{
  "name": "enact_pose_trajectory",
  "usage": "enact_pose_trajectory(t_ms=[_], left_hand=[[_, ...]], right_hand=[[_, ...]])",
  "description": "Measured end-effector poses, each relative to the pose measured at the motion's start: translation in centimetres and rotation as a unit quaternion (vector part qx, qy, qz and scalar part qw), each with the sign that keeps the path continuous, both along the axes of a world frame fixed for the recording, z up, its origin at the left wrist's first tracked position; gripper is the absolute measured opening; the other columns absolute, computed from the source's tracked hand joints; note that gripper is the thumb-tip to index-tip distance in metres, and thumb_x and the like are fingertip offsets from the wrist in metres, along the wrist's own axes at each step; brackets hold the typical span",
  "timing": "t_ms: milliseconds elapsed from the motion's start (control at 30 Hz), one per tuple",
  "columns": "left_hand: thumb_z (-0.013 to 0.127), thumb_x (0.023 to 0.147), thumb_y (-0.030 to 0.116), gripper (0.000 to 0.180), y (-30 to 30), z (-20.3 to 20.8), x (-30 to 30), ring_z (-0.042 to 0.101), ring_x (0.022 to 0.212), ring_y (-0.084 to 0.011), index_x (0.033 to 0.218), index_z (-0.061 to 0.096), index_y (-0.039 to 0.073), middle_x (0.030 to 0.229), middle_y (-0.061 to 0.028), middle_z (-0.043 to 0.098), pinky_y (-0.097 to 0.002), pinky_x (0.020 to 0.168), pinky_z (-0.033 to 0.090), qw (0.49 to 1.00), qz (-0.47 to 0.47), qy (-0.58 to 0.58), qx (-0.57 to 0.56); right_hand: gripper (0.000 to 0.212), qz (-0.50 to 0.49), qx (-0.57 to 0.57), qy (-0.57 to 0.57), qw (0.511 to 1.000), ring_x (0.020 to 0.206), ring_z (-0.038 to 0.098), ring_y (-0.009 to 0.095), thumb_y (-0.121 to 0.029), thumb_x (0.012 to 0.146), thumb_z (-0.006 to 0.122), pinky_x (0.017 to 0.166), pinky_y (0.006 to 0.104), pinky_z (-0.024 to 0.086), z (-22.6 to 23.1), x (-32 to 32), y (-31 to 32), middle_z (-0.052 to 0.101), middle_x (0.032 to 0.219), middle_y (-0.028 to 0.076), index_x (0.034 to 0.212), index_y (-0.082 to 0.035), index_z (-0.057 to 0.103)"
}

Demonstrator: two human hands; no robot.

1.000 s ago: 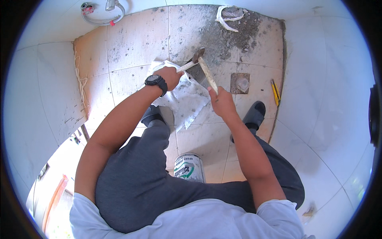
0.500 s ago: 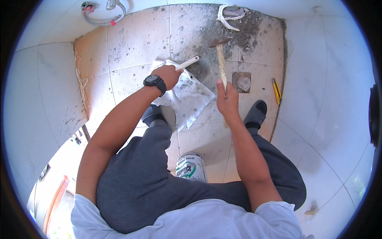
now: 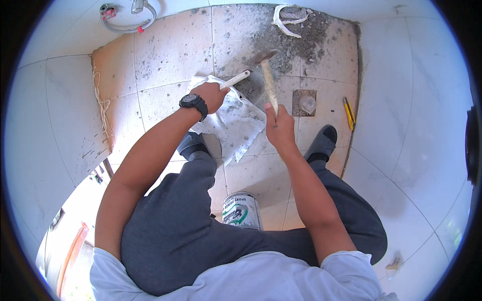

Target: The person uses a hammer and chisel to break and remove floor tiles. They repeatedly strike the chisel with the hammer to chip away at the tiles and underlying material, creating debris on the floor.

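My right hand (image 3: 280, 124) is closed around the wooden handle of a hammer (image 3: 269, 83), its dark head raised above the floor. My left hand (image 3: 208, 96), with a black watch at the wrist, grips a pale tool handle (image 3: 236, 79) that has a hole at its end. The tool's other end is hidden by the hand. Under and beside the left hand lies a dirty white plastic sheet or bag (image 3: 236, 125), spread over the tiles. A dark patch, partly in shadow, shows between the tool handle and the hammer.
Grey rubble (image 3: 296, 47) and a white looped strip (image 3: 281, 25) lie at the far wall. A square drain recess (image 3: 304, 103) and a yellow utility knife (image 3: 349, 113) are to the right. A paint can (image 3: 241, 210) stands between my legs. A hose (image 3: 125, 30) hangs far left.
The hammer and my right hand have swung a little to the left, toward the pale tool handle. My left hand has hardly moved.
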State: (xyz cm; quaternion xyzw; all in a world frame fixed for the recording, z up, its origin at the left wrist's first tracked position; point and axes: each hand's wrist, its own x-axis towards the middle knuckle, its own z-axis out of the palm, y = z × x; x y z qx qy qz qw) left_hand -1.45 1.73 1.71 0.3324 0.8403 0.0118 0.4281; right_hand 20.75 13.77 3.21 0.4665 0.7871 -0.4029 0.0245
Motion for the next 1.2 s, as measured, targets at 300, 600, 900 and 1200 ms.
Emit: enact_pose_trajectory(t_ms=[300, 600, 900, 1200], left_hand=[[0.043, 0.106, 0.053, 0.063, 0.3, -0.2, 0.1, 0.070, 0.095, -0.0447, 0.102, 0.072, -0.002, 0.100, -0.0279, 0.073, -0.0532, 0.085, 0.055, 1.000, -0.011, 0.008, -0.013], [0.044, 0.106, 0.052, 0.062, 0.4, 0.5, 0.4, 0.070, 0.094, -0.0447, 0.100, 0.072, -0.003, 0.100, -0.0278, 0.073, -0.0538, 0.083, 0.054, 1.000, -0.001, 0.001, -0.010], [0.041, 0.106, 0.056, 0.066, 0.3, -0.3, 1.5, 0.069, 0.094, -0.0451, 0.099, 0.071, -0.002, 0.098, -0.0266, 0.072, -0.0542, 0.084, 0.053, 0.999, 0.025, -0.004, 0.021], [0.040, 0.106, 0.056, 0.067, -0.5, -1.1, 0.9, 0.069, 0.094, -0.0449, 0.101, 0.071, -0.003, 0.099, -0.0274, 0.072, -0.0542, 0.084, 0.053, 0.999, 0.025, 0.000, 0.019]], right_hand=[[0.048, 0.053, 0.000, -0.032, 0.998, 0.076, 0.067, 0.051, -0.042, 0.104, 0.056, 0.066, 0.0550, 0.052, -0.2, -0.1, 0.2, 0.065, 0.075, 0.032, 0.090, 0.004, 0.058], [0.053, 0.050, -0.010, -0.069, 0.996, 0.079, 0.067, 0.052, -0.045, 0.105, 0.053, 0.069, 0.0566, 0.052, -0.7, 0.3, -0.3, 0.067, 0.081, 0.033, 0.094, 0.005, 0.062], [0.053, 0.018, -0.005, -0.017, 1.000, 0.077, 0.067, 0.051, -0.044, 0.105, 0.054, 0.068, 0.0551, 0.051, 0.5, 2.0, 1.0, 0.066, 0.078, 0.032, 0.089, 0.005, 0.061], [0.052, -0.004, -0.004, 0.042, 0.999, 0.064, 0.062, 0.043, -0.043, 0.106, 0.056, 0.061, 0.0478, 0.047, 0.6, 1.5, -0.2, 0.060, 0.068, 0.026, 0.080, 0.003, 0.055]])
